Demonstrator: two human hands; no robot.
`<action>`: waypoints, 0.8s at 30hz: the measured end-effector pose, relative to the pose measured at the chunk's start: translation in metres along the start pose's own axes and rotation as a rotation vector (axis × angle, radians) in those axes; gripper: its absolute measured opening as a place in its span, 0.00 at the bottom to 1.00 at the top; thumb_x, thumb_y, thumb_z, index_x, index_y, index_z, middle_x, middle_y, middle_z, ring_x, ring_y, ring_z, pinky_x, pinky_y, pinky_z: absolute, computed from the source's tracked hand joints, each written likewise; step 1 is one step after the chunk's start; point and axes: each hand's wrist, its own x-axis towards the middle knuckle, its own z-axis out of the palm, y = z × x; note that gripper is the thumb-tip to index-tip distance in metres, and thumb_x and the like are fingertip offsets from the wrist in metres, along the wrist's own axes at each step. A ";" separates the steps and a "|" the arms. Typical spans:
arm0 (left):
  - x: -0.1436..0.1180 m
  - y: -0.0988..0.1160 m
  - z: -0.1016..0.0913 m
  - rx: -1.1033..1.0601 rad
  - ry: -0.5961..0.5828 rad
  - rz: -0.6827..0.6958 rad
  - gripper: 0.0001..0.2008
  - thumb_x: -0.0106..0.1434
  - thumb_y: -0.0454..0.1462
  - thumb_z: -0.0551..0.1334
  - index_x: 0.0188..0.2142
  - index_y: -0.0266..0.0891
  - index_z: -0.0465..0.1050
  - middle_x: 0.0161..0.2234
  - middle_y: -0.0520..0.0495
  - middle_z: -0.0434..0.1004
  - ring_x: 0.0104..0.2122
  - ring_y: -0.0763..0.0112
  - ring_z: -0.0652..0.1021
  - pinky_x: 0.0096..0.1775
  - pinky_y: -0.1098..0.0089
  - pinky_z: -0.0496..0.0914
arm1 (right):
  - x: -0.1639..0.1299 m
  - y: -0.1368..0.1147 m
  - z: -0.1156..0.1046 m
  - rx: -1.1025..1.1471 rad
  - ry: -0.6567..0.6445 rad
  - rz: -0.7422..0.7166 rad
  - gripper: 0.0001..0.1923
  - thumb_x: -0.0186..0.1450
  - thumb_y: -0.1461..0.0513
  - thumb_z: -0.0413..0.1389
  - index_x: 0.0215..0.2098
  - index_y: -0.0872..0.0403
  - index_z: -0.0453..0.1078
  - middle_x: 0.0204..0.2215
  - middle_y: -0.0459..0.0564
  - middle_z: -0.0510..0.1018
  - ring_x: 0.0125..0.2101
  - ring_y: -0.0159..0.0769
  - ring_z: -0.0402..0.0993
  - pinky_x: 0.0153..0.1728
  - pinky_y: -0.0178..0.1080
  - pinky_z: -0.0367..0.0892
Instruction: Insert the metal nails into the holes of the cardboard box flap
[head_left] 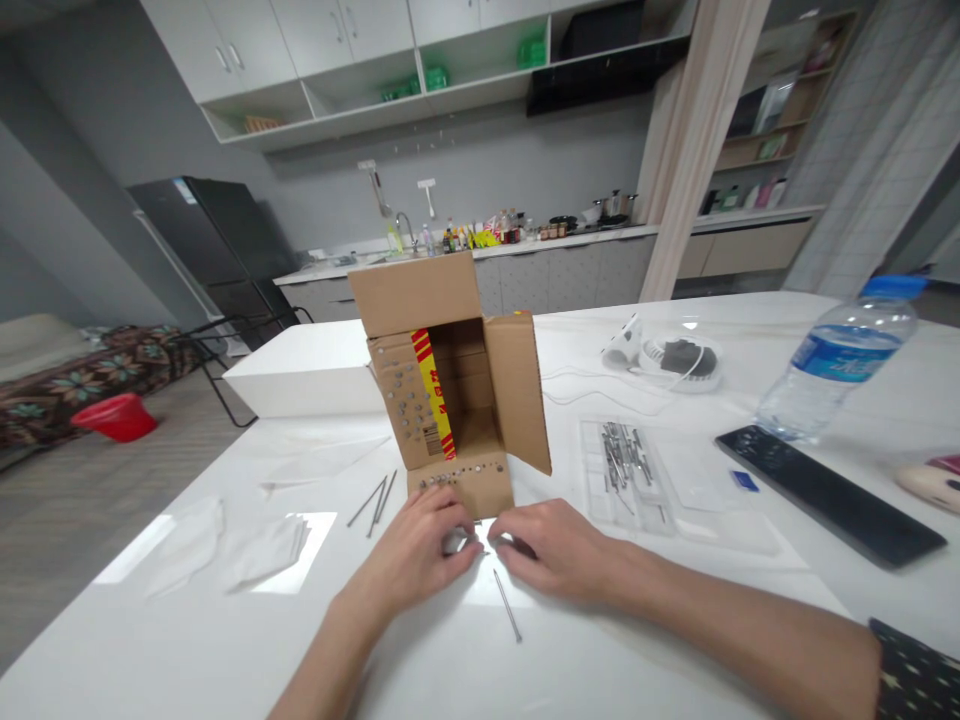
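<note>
An opened cardboard box (414, 293) stands on the white table with its flaps spread. Round metal nail heads dot its left flap and form a row along its lower flap (480, 492). At that flap's near edge, my left hand (420, 535) is curled with thumb and forefinger close together. My right hand (551, 545) is curled just opposite, its fingertips nearly meeting the left ones. A small metal bit shows between the fingertips; what each hand grips is hidden. A single long nail (508, 606) lies just in front of my hands, and several nails (381, 500) lie to the left.
Right of the box is a clear plastic case (592, 455) with many nails. Further right are a black slab-like object (832, 495), a water bottle (832, 360) and a small blue item (745, 481). White tissues (262, 550) lie left; a white box (315, 365) stands behind.
</note>
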 end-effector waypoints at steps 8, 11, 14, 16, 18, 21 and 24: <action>0.000 0.007 -0.001 -0.068 -0.044 -0.010 0.02 0.58 0.33 0.63 0.30 0.40 0.75 0.34 0.47 0.76 0.38 0.61 0.76 0.43 0.61 0.70 | 0.001 0.000 -0.001 -0.006 -0.003 -0.003 0.09 0.67 0.64 0.51 0.40 0.51 0.74 0.29 0.45 0.80 0.29 0.34 0.74 0.30 0.34 0.59; 0.001 0.006 0.000 -0.059 -0.051 -0.026 0.05 0.57 0.30 0.62 0.30 0.41 0.74 0.33 0.48 0.76 0.37 0.62 0.76 0.43 0.62 0.70 | 0.001 0.000 -0.002 0.004 -0.004 -0.002 0.10 0.67 0.64 0.51 0.40 0.51 0.75 0.30 0.45 0.80 0.29 0.34 0.74 0.31 0.34 0.59; 0.001 0.003 0.001 -0.038 -0.054 -0.042 0.07 0.58 0.28 0.60 0.29 0.41 0.74 0.32 0.49 0.76 0.36 0.62 0.77 0.42 0.63 0.69 | 0.001 0.000 -0.001 0.014 0.000 0.001 0.10 0.68 0.64 0.51 0.41 0.51 0.75 0.30 0.45 0.81 0.30 0.34 0.75 0.32 0.34 0.61; 0.001 0.001 0.000 -0.025 -0.058 -0.045 0.07 0.58 0.29 0.60 0.29 0.40 0.73 0.31 0.49 0.75 0.36 0.62 0.77 0.40 0.63 0.69 | 0.001 -0.001 -0.001 0.014 0.000 0.005 0.10 0.68 0.63 0.51 0.41 0.51 0.75 0.30 0.45 0.81 0.30 0.34 0.75 0.32 0.34 0.61; 0.001 0.001 0.000 -0.014 -0.059 -0.045 0.06 0.59 0.29 0.60 0.29 0.40 0.74 0.32 0.48 0.75 0.35 0.62 0.77 0.40 0.63 0.69 | 0.001 -0.001 -0.002 0.012 -0.002 0.007 0.10 0.68 0.63 0.51 0.41 0.51 0.75 0.30 0.46 0.81 0.30 0.34 0.75 0.32 0.34 0.61; 0.001 0.001 0.000 -0.011 -0.055 -0.040 0.05 0.61 0.30 0.60 0.31 0.40 0.74 0.32 0.48 0.76 0.36 0.62 0.76 0.41 0.63 0.69 | 0.002 -0.003 -0.003 0.013 -0.002 0.003 0.10 0.68 0.63 0.51 0.41 0.52 0.75 0.30 0.46 0.81 0.29 0.34 0.75 0.31 0.34 0.61; 0.001 0.001 0.001 -0.017 -0.042 -0.022 0.06 0.64 0.31 0.59 0.31 0.40 0.73 0.33 0.48 0.76 0.36 0.63 0.76 0.40 0.64 0.69 | 0.001 -0.003 -0.003 0.016 -0.001 -0.001 0.10 0.68 0.64 0.51 0.41 0.52 0.75 0.30 0.46 0.81 0.29 0.34 0.75 0.31 0.34 0.61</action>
